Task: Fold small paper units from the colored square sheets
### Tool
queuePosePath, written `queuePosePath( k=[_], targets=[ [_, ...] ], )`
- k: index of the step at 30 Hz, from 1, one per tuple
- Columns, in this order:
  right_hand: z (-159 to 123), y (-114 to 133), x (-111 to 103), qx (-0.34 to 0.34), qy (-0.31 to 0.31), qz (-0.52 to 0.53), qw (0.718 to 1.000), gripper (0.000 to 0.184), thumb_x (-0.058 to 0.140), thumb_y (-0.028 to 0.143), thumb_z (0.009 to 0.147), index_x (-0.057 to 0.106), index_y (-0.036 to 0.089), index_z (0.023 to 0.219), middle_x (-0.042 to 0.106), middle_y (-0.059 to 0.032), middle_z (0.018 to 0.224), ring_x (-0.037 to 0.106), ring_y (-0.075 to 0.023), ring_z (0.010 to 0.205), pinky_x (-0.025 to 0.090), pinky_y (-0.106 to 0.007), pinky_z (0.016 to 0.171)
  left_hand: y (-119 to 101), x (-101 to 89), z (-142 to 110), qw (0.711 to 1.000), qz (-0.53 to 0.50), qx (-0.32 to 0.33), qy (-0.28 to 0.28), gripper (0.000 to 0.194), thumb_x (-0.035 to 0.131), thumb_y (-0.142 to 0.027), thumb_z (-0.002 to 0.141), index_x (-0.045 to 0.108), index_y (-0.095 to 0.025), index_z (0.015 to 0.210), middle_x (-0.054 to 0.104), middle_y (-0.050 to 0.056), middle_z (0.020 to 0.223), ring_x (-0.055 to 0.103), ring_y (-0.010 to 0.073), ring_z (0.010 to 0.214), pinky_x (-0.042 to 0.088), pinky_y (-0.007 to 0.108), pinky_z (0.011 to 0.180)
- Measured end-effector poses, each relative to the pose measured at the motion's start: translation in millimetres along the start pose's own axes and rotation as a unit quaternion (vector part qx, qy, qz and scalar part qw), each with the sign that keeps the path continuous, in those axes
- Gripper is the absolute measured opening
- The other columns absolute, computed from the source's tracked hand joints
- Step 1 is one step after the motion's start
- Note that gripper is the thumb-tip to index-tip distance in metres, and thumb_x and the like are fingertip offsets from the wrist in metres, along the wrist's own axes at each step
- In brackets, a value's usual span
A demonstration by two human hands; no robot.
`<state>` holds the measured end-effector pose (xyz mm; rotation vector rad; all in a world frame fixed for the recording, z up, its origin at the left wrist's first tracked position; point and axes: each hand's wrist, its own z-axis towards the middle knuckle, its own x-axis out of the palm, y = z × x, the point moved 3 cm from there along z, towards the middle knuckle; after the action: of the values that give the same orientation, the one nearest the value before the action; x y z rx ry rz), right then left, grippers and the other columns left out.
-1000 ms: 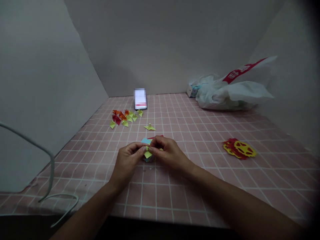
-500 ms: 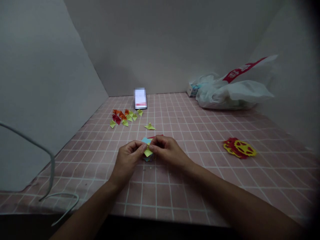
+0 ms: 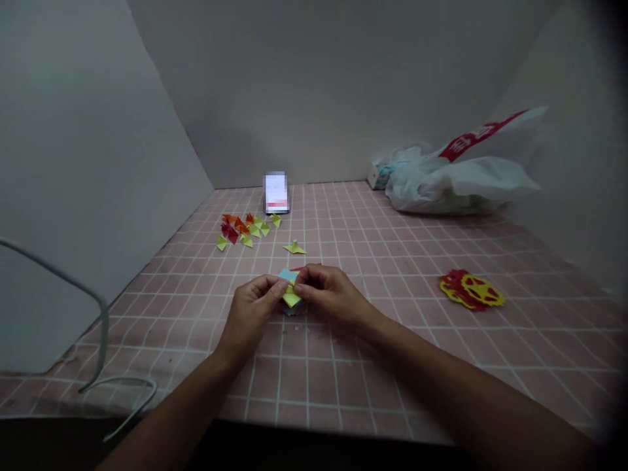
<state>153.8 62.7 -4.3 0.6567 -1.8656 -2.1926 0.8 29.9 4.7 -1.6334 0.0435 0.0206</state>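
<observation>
A small piece of yellow folded paper is pinched between my two hands. My left hand has thumb and forefinger closed on its left side, while my right hand grips the right side the same way. Beneath it lies a stack of coloured paper sheets, with blue and red edges peeking out; my hands hide most of the stack. Just beyond my fingers stands a yellow paper crane with its wings spread.
Several red, orange and yellow folded paper cranes cluster at the back left, near a propped phone. Red and yellow star cut-outs lie to the right. A white plastic bag and a box stand behind. A cable runs at the left.
Both hands stay almost in place, still pinching the yellow paper. Its lower part now looks slightly flatter between the fingers.
</observation>
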Motion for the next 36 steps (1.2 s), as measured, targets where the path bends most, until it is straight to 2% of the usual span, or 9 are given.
queuePosePath(
  k=[8, 17, 26, 32, 36],
  targets=[
    [-1, 2, 0, -0.001, -0.007, -0.023, 1.0, 0.02, 0.058, 0.031, 0.087, 0.059, 0.018, 0.072, 0.06, -0.0023, 0.074, 0.052, -0.0141, 0.069, 0.039, -0.026, 0.061, -2, 0.5, 0, 1.0, 0.01, 0.006, 0.006, 0.02, 0.069, -0.034, 0.079, 0.071, -0.015, 0.076, 0.068, 0.003, 0.073, 0.061, 0.0148, 0.068, 0.049, 0.026, 0.067],
    [-2, 7, -2, -0.009, -0.01, -0.041, 0.999, 0.017, 0.056, 0.028, 0.088, 0.061, 0.018, 0.075, 0.062, -0.0027, 0.077, 0.053, -0.0145, 0.07, 0.041, -0.028, 0.065, -2, 1.8, 1, 1.0, 0.011, 0.004, 0.023, 0.016, 0.071, -0.032, 0.079, 0.072, -0.016, 0.081, 0.07, 0.002, 0.077, 0.063, 0.0137, 0.07, 0.051, 0.025, 0.068],
    [3, -2, -4, 0.03, 0.006, 0.071, 0.997, 0.021, 0.056, 0.036, 0.086, 0.062, 0.018, 0.076, 0.063, -0.0033, 0.078, 0.057, -0.0156, 0.073, 0.045, -0.029, 0.067, -1, -0.1, 0, 1.0, 0.001, -0.003, -0.003, 0.017, 0.073, -0.031, 0.078, 0.071, -0.015, 0.077, 0.068, 0.001, 0.072, 0.062, 0.0121, 0.066, 0.051, 0.023, 0.064],
    [3, -2, -4, 0.025, 0.016, 0.081, 0.996, 0.017, 0.062, 0.034, 0.081, 0.063, 0.018, 0.077, 0.062, -0.0021, 0.076, 0.055, -0.0143, 0.07, 0.045, -0.028, 0.065, -3, 1.5, -1, 1.0, -0.003, -0.003, -0.011, 0.017, 0.073, -0.031, 0.077, 0.071, -0.014, 0.077, 0.069, 0.002, 0.072, 0.063, 0.0126, 0.067, 0.051, 0.024, 0.066],
    [3, -1, -4, 0.023, 0.013, 0.074, 0.997, 0.018, 0.06, 0.035, 0.083, 0.063, 0.018, 0.077, 0.063, -0.0026, 0.077, 0.057, -0.0149, 0.071, 0.046, -0.028, 0.065, -1, 0.5, -1, 1.0, -0.011, -0.004, -0.013, 0.018, 0.074, -0.032, 0.076, 0.071, -0.014, 0.077, 0.07, 0.002, 0.072, 0.063, 0.0131, 0.067, 0.052, 0.024, 0.066]
  ],
)
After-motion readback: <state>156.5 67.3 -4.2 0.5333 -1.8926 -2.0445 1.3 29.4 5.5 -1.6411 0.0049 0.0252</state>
